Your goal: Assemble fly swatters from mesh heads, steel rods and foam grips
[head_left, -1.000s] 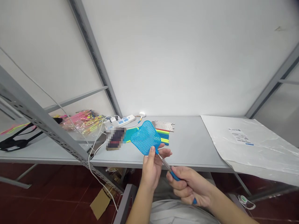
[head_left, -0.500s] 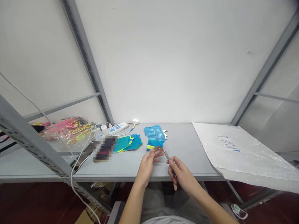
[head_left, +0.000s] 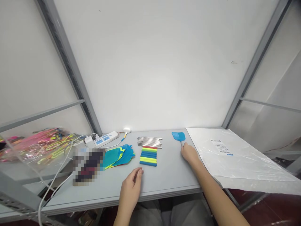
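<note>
My right hand (head_left: 190, 153) is closed around the thin metal rod of a fly swatter. The blue mesh head of the fly swatter (head_left: 178, 136) points away from me, low over or on the table to the left of the white sheet. My left hand (head_left: 131, 185) is near the table's front edge, its fingers loosely bent and the thumb apart, with nothing seen in it. Just beyond it lies a row of blue, yellow-green and red handle tubes (head_left: 148, 157). Behind them is a row of metal rods (head_left: 149, 142). Blue and yellow-edged swatter heads (head_left: 115, 157) are piled to the left.
A white plastic sheet with a label (head_left: 218, 163) covers the table's right side. At the left are a power strip (head_left: 106, 138) with white cables, a pixelated item (head_left: 88, 166) and clear bags of colourful goods (head_left: 39, 142). Grey metal posts (head_left: 70, 69) frame the table.
The fly swatter has moved right and away from me in my right hand, uncovering the tubes and rods. My left hand has left the swatter and drawn back left. The view has shifted.
</note>
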Demonstrator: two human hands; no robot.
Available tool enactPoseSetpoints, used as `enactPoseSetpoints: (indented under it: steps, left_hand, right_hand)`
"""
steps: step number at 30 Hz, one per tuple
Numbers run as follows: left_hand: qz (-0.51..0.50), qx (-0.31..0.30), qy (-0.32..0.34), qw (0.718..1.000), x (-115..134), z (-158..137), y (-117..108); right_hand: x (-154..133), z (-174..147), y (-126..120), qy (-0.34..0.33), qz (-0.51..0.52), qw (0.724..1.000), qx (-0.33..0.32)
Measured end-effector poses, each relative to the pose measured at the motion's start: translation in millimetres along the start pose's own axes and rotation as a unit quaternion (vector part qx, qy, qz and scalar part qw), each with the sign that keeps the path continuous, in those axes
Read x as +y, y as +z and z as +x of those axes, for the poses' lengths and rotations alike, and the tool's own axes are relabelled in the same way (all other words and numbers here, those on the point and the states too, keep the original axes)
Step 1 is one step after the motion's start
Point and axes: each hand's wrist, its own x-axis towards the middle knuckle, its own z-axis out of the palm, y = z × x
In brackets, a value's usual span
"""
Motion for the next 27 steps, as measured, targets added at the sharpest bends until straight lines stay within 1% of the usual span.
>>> enactPoseSetpoints:
  steps: [3,7,10,13,14,15,17,19,23,25,27]
  left_hand:
    - [0.066,-0.028,0.004,0.997,-2.7,6.6,-0.8]
    - [0.104,-0.066,-0.012,0.992,-4.9,22.1,-0.7]
    - [0.113,-0.079,-0.018,0.990,-4.8,31.4,1.2]
    - [0.120,-0.078,-0.006,0.990,-3.8,35.4,2.0]
    - [0.121,-0.076,-0.002,0.990,-3.6,35.7,2.0]
    - [0.124,-0.074,0.000,0.990,-3.3,35.6,2.0]
    - [0.128,-0.069,0.000,0.989,-2.9,34.3,2.4]
    - [0.133,-0.066,-0.001,0.989,-2.0,31.5,3.7]
    - [0.131,-0.066,0.015,0.989,1.6,24.5,7.8]
    - [0.142,-0.060,0.046,0.987,3.1,22.1,9.5]
    - [0.167,-0.047,0.091,0.981,3.5,20.6,11.0]
  right_hand:
    - [1.0,7.5,6.5,0.002,-0.011,1.000,0.015]
    - [8.9,1.9,14.1,-0.018,-0.008,0.999,0.049]
    - [17.7,-15.8,21.5,-0.029,0.009,0.994,0.103]
    - [25.1,-40.8,29.7,-0.029,0.026,0.987,0.157]
    - [26.7,-48.8,31.8,-0.039,0.034,0.983,0.177]
    - [28.0,-55.9,33.3,-0.058,0.044,0.977,0.200]
    - [29.7,-66.2,34.3,-0.116,0.065,0.960,0.245]
    - [30.8,-71.2,33.8,-0.173,0.077,0.943,0.274]
    - [28.4,-74.1,34.5,-0.234,0.087,0.926,0.283]
    - [20.9,-76.6,36.3,-0.266,0.108,0.917,0.276]
    - [6.7,-78.4,36.4,-0.305,0.139,0.909,0.249]
